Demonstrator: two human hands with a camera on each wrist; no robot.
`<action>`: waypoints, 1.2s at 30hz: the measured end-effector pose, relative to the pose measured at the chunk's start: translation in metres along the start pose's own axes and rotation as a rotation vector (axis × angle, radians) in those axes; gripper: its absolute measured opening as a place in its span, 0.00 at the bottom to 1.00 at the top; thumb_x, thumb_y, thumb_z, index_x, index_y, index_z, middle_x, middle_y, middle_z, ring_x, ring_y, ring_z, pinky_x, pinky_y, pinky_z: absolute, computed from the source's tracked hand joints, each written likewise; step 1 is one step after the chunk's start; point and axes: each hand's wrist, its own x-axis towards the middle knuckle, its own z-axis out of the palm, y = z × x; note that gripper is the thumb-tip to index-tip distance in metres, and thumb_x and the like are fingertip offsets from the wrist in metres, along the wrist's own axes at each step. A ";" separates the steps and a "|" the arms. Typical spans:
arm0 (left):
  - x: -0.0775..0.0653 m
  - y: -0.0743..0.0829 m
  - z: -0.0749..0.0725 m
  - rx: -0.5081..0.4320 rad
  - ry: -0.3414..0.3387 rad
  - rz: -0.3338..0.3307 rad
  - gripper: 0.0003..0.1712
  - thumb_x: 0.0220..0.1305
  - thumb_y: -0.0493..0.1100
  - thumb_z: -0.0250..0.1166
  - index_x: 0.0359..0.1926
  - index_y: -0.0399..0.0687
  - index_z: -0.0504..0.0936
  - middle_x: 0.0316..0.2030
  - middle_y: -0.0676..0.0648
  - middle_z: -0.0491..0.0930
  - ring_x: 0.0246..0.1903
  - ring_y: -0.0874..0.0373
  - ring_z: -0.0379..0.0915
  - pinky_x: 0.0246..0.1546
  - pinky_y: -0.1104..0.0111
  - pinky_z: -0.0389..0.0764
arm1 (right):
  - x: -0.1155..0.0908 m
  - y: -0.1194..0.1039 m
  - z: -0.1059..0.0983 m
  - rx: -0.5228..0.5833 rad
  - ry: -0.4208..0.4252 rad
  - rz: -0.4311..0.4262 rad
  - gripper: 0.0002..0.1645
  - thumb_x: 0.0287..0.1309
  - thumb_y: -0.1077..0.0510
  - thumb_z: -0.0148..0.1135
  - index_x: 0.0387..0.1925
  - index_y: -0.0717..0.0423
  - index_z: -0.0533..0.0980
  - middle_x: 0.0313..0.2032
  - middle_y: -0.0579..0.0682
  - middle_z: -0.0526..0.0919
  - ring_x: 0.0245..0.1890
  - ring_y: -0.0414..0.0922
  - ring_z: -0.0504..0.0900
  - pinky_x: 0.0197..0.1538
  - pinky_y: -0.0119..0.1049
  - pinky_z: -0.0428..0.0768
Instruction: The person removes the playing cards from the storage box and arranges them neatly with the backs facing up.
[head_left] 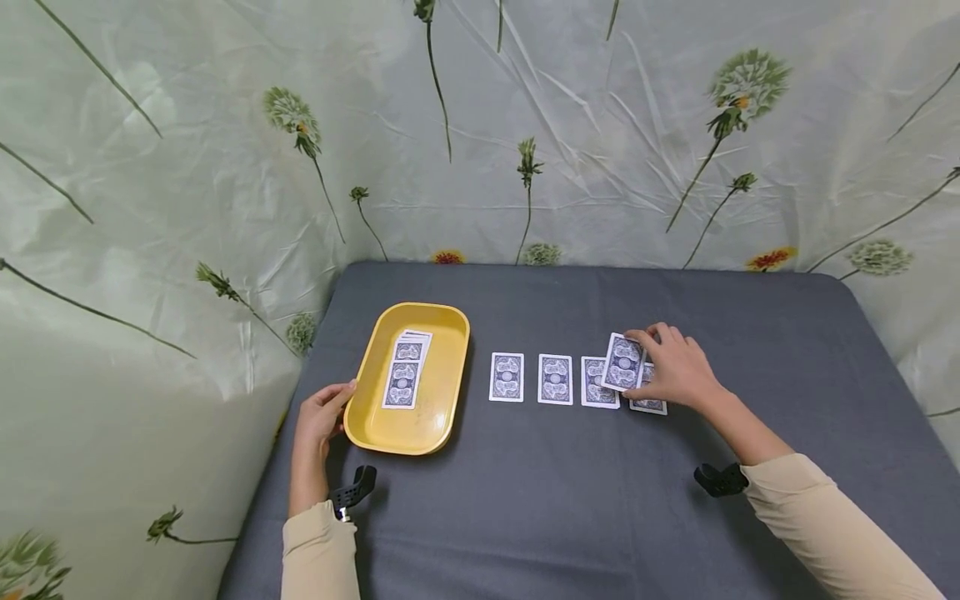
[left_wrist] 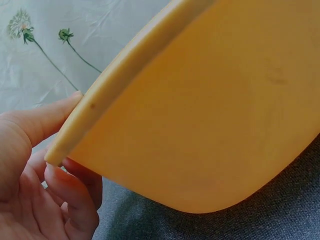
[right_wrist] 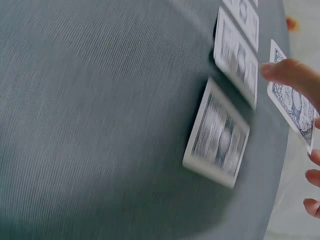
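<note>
My left hand (head_left: 318,421) grips the left rim of a yellow tray (head_left: 447,417), with the thumb above the edge and curled fingers beneath it in the left wrist view. Inside the tray lie several overlapping playing cards (head_left: 402,384), backs up. My right hand (head_left: 678,367) pinches one playing card (head_left: 622,363) by its edges, its blue patterned back facing up. That card is raised over the two rightmost cards of a row on the table, partly covering them. In the right wrist view, the thumb (right_wrist: 280,71) lies against the held card.
The row of face-down cards runs to the right of the tray, starting with one card (head_left: 507,377) and another card (head_left: 555,379) beside it. A dark grey cloth (head_left: 525,500) covers the table. A pale flower-print curtain (head_left: 480,125) hangs behind and to the left.
</note>
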 end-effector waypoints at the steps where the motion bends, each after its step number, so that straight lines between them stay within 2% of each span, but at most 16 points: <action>1: 0.000 0.000 0.000 0.003 -0.003 0.001 0.34 0.54 0.62 0.64 0.50 0.40 0.75 0.32 0.54 0.73 0.23 0.64 0.69 0.21 0.73 0.71 | -0.003 0.006 -0.001 0.000 -0.008 0.004 0.56 0.24 0.35 0.76 0.59 0.51 0.66 0.46 0.60 0.68 0.43 0.55 0.68 0.35 0.48 0.65; 10: -0.001 0.001 0.000 0.015 -0.009 -0.007 0.34 0.54 0.63 0.63 0.51 0.40 0.74 0.33 0.53 0.74 0.25 0.63 0.69 0.22 0.73 0.71 | -0.029 0.048 -0.007 0.009 -0.058 0.015 0.56 0.26 0.33 0.75 0.58 0.54 0.66 0.46 0.64 0.68 0.43 0.59 0.69 0.37 0.53 0.67; 17: -0.003 0.001 0.000 0.015 -0.007 -0.003 0.35 0.54 0.63 0.63 0.51 0.39 0.74 0.32 0.53 0.74 0.26 0.63 0.69 0.22 0.73 0.71 | -0.046 0.073 -0.002 0.091 -0.160 -0.003 0.54 0.29 0.36 0.75 0.57 0.56 0.65 0.47 0.67 0.67 0.44 0.61 0.70 0.39 0.58 0.71; 20: -0.002 0.001 0.000 0.012 -0.006 -0.010 0.35 0.53 0.64 0.63 0.51 0.40 0.74 0.32 0.53 0.74 0.26 0.63 0.69 0.22 0.73 0.71 | -0.051 0.082 0.003 0.122 -0.195 -0.002 0.53 0.30 0.37 0.75 0.57 0.56 0.65 0.47 0.66 0.67 0.44 0.61 0.70 0.39 0.58 0.72; 28: -0.001 -0.002 -0.001 -0.007 -0.006 0.000 0.34 0.52 0.64 0.64 0.48 0.41 0.75 0.29 0.56 0.73 0.23 0.65 0.70 0.22 0.72 0.71 | -0.055 0.092 0.005 0.163 -0.255 0.008 0.53 0.31 0.35 0.74 0.58 0.56 0.65 0.48 0.65 0.66 0.46 0.61 0.68 0.39 0.58 0.71; 36: 0.000 -0.003 -0.001 -0.011 -0.024 0.015 0.34 0.52 0.64 0.63 0.48 0.40 0.75 0.28 0.57 0.73 0.23 0.65 0.70 0.21 0.73 0.71 | -0.055 0.097 0.000 0.178 -0.321 0.022 0.52 0.32 0.39 0.75 0.58 0.56 0.66 0.48 0.65 0.66 0.46 0.62 0.67 0.40 0.58 0.70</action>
